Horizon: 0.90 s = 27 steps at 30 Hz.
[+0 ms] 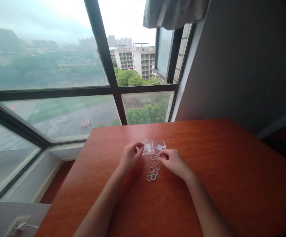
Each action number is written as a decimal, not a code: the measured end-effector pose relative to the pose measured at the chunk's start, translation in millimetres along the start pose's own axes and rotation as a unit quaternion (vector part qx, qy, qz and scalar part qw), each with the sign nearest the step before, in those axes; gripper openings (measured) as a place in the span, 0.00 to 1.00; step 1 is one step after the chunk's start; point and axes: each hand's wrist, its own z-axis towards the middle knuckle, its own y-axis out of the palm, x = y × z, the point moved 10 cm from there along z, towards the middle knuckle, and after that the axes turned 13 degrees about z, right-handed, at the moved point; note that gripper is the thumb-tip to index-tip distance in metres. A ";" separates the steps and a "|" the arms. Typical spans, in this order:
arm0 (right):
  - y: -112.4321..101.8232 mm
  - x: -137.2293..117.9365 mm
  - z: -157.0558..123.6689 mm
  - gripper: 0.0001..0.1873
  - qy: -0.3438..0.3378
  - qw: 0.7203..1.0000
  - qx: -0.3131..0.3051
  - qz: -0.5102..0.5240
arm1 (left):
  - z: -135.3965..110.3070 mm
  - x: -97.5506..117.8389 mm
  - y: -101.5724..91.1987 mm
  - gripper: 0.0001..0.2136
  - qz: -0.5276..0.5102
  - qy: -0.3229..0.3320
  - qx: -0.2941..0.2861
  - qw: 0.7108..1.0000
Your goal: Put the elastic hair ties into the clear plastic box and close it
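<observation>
A small clear plastic box (pixel 148 148) lies on the table with its lid (pixel 159 146) folded open to the right; small pale items sit in its left end. My left hand (pixel 131 155) is at the box's left edge, thumb and bent fingers closed on it. Just below the lid, my right hand (pixel 172 160) has thumb and forefinger pinched at a small pale pink hair tie (pixel 156 158), partly hidden by the fingertips. Several thin pastel hair ties (pixel 151 165) lie loose between my hands, and a few overlap at the near end (pixel 153 177).
The reddish-brown wooden table (pixel 222 184) reaches up to a dark-framed window (pixel 83 93). A grey wall (pixel 232 65) stands on the right, and a curtain (pixel 175 14) hangs above. A socket with a white plug (pixel 21 226) is low at the left.
</observation>
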 end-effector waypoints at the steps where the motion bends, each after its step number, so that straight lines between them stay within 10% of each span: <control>1: -4.2 0.2 1.5 0.05 -0.001 1.000 0.025 -0.003 | -0.5 4.5 1.1 0.06 -0.005 0.007 -0.004 1.000; 9: -7.3 -6.6 3.2 0.07 -0.020 0.998 0.063 0.017 | -9.1 38.1 20.8 0.07 -0.028 0.073 -0.065 0.995; 27: -1.4 -6.0 3.3 0.06 -0.023 0.997 0.058 0.040 | -6.5 34.6 16.1 0.05 -0.010 0.068 -0.058 0.996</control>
